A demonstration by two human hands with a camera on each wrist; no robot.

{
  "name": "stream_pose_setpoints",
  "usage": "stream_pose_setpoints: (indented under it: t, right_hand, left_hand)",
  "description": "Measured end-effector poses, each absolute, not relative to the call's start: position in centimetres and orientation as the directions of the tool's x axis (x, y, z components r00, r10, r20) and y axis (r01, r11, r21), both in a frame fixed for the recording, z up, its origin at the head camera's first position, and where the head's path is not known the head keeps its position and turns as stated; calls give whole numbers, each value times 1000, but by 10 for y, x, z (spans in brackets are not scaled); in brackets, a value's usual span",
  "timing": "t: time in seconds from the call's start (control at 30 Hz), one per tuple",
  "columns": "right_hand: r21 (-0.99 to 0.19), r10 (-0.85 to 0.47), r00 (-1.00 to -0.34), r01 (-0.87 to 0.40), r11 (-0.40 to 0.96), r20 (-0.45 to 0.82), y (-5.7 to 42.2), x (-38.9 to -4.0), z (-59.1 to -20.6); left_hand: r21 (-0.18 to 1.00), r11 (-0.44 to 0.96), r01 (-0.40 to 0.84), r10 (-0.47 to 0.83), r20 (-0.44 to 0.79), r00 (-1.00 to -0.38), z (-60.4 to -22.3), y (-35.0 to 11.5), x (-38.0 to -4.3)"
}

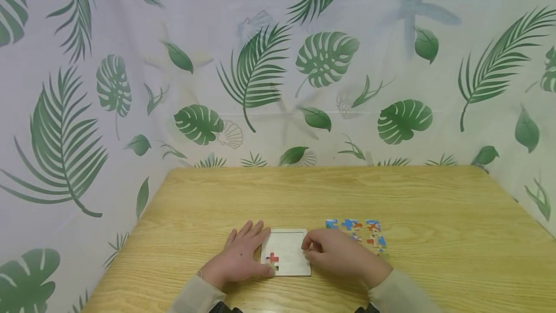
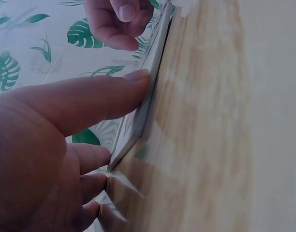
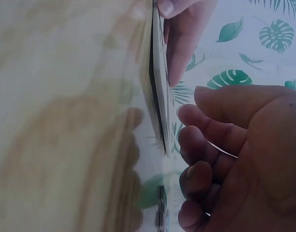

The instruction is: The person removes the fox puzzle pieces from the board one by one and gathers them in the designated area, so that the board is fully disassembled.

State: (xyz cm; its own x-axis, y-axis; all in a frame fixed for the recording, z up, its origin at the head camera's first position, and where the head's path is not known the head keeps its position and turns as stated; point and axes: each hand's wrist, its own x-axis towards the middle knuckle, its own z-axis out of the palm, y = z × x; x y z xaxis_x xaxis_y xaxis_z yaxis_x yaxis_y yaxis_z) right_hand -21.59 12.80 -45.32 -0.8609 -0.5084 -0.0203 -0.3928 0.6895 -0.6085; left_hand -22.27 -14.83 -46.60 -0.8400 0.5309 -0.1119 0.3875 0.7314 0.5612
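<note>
A pale, shallow puzzle tray (image 1: pixel 290 255) lies flat on the table. Red and dark puzzle pieces (image 1: pixel 272 257) sit in its lower left corner. My left hand (image 1: pixel 243 255) is spread along the tray's left side; in the left wrist view its thumb (image 2: pixel 104 99) rests against the tray's near edge. Over the tray's right edge hovers my right hand (image 1: pixel 336 255), fingers loosely bent. In the right wrist view there is a gap between its thumb (image 3: pixel 230 101) and the tray, and no piece shows in its fingers.
Several loose puzzle pieces (image 1: pixel 373 228), blue, orange and white, lie on the table right of the tray, some partly hidden behind my right hand. The wood-grain table (image 1: pixel 208 192) meets a leaf-patterned cloth (image 1: pixel 269 144) at its back and sides.
</note>
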Motion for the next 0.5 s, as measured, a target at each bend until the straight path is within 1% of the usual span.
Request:
stream_pose_setpoints:
  t: [0.13, 0.3, 0.5]
  right_hand:
    - [-608, -502, -862, -365, 705, -65, 120, -216, -453]
    - [-621, -545, -836, -397, 676, -59, 109, -217, -451]
    - [-634, -553, -829, -385, 671, -82, 97, -217, -453]
  left_hand:
    - [554, 737, 386, 525, -112, -843, -467, -147, -222]
    - [551, 741, 385, 525, -117, -843, -465, -147, -223]
    - [539, 746, 391, 528, -122, -840, -465, -147, -223]
